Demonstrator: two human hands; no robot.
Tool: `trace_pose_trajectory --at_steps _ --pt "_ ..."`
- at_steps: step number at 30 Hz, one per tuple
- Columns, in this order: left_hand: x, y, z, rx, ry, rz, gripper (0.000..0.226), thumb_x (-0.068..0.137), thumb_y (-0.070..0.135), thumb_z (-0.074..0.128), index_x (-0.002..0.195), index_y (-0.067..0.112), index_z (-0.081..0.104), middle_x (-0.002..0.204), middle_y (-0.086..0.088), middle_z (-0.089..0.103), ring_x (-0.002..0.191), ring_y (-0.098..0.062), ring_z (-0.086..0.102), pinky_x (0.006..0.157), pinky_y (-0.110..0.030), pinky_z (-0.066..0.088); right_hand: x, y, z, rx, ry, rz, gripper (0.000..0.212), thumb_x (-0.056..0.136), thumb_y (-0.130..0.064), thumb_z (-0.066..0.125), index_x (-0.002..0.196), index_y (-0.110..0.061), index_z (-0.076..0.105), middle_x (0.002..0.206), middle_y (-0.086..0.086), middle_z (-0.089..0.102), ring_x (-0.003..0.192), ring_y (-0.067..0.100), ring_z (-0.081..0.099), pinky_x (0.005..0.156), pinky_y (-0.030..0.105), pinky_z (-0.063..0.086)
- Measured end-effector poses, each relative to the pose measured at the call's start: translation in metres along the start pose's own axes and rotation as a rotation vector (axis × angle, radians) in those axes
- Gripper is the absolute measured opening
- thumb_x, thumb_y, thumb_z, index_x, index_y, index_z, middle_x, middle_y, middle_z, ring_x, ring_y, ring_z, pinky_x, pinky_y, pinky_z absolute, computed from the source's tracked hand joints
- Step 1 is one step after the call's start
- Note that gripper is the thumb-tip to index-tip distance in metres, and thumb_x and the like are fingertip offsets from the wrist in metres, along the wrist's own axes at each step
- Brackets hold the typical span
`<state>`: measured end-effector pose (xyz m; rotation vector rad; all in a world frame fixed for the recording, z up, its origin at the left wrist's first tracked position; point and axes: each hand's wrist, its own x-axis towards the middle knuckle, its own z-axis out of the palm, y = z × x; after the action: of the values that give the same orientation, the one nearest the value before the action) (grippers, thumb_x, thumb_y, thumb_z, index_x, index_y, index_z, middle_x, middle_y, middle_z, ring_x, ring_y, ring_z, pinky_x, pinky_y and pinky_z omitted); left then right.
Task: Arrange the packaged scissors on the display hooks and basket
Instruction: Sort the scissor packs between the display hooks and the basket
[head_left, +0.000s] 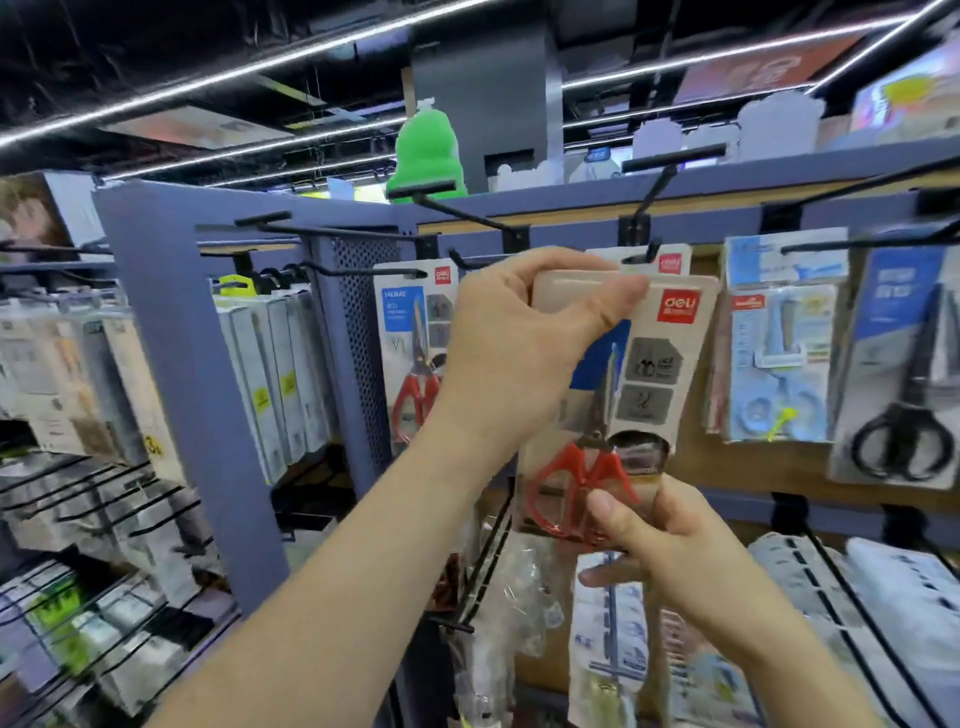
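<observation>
Left hand (514, 343) curls round the top of the pack (649, 374), thumb across its front. Right hand (670, 545) pinches the bottom edge by the red handles (558, 486). The pack is held just in front of a black wire hook (641, 255) under the rack's top rail (571, 202). The fingers hide the hang hole, so it could miss the hook tip and bend or tear the thin card. The glossy, flat card with its clear blister might also slip.
</observation>
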<state>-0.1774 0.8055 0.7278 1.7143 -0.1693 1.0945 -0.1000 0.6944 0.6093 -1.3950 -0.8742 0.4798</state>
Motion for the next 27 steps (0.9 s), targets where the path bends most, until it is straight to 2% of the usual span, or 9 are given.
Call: trace_pose_trajectory --at_steps 2,3,8,13,16,19,23,27 --pt "0.009 -0.001 0.014 0.007 0.028 0.018 0.013 0.081 0.010 0.076 0.076 0.018 0.068 0.068 0.009 0.071 0.069 -0.007 0.070 0.060 -0.020 0.055 -0.002 0.000 -0.008 0.072 0.093 -0.017 0.035 0.078 -0.029 0.063 0.098 -0.001 0.067 0.092 0.024 0.071 0.081 0.033 0.072 0.059 0.037 0.062" --pt "0.012 -0.002 0.018 -0.002 0.045 0.022 0.013 0.081 0.010 0.076 0.077 0.018 0.068 0.068 0.009 0.071 0.069 -0.007 0.070 0.060 -0.021 0.056 -0.003 0.000 -0.012 0.083 0.130 -0.031 0.035 0.076 -0.029 0.063 0.096 0.000 0.065 0.092 0.027 0.070 0.079 0.035 0.072 0.058 0.034 0.061" --pt "0.010 -0.004 0.022 -0.057 0.083 0.084 0.007 0.082 0.011 0.074 0.083 0.016 0.069 0.076 0.008 0.072 0.076 -0.010 0.072 0.062 -0.022 0.055 -0.008 -0.004 -0.023 0.041 0.164 -0.071 0.031 0.071 -0.031 0.066 0.087 -0.005 0.064 0.082 0.022 0.072 0.074 0.028 0.074 0.061 0.032 0.061" --pt "0.013 0.003 0.024 -0.041 0.094 0.140 0.010 0.081 0.010 0.075 0.081 0.018 0.069 0.078 0.005 0.073 0.077 -0.011 0.073 0.062 -0.022 0.055 -0.009 -0.008 -0.025 0.055 0.139 -0.095 0.029 0.073 -0.031 0.066 0.087 -0.006 0.064 0.084 0.023 0.072 0.074 0.030 0.075 0.060 0.032 0.061" --pt "0.021 0.006 0.024 -0.058 0.075 0.047 0.008 0.078 0.014 0.077 0.076 0.019 0.071 0.075 0.001 0.075 0.074 -0.015 0.074 0.061 -0.026 0.057 -0.008 -0.010 -0.024 0.088 0.147 -0.104 0.029 0.073 -0.030 0.066 0.085 -0.004 0.063 0.084 0.027 0.070 0.073 0.031 0.074 0.056 0.027 0.059" --pt "0.030 0.007 0.017 -0.168 -0.034 -0.131 0.008 0.069 0.024 0.075 0.072 0.017 0.073 0.077 -0.005 0.075 0.074 -0.022 0.074 0.066 -0.036 0.060 -0.007 -0.009 -0.022 0.072 0.154 -0.123 0.030 0.072 -0.032 0.066 0.084 -0.005 0.064 0.081 0.023 0.070 0.071 0.028 0.074 0.056 0.025 0.058" --pt "0.041 0.005 0.020 -0.195 -0.054 -0.298 0.014 0.085 0.016 0.069 0.074 0.008 0.069 0.080 -0.012 0.074 0.074 -0.029 0.072 0.074 -0.042 0.060 -0.003 -0.004 -0.020 0.050 0.171 -0.133 0.033 0.073 -0.035 0.065 0.085 -0.004 0.065 0.082 0.022 0.071 0.073 0.028 0.074 0.057 0.026 0.058" --pt "0.041 -0.009 0.024 -0.197 -0.023 -0.329 0.009 0.093 0.014 0.061 0.086 0.010 0.065 0.083 -0.008 0.074 0.081 -0.026 0.072 0.078 -0.042 0.059 -0.001 0.000 -0.019 0.085 0.180 -0.113 0.025 0.078 -0.030 0.064 0.084 -0.006 0.064 0.076 0.014 0.073 0.070 0.025 0.074 0.054 0.024 0.057"
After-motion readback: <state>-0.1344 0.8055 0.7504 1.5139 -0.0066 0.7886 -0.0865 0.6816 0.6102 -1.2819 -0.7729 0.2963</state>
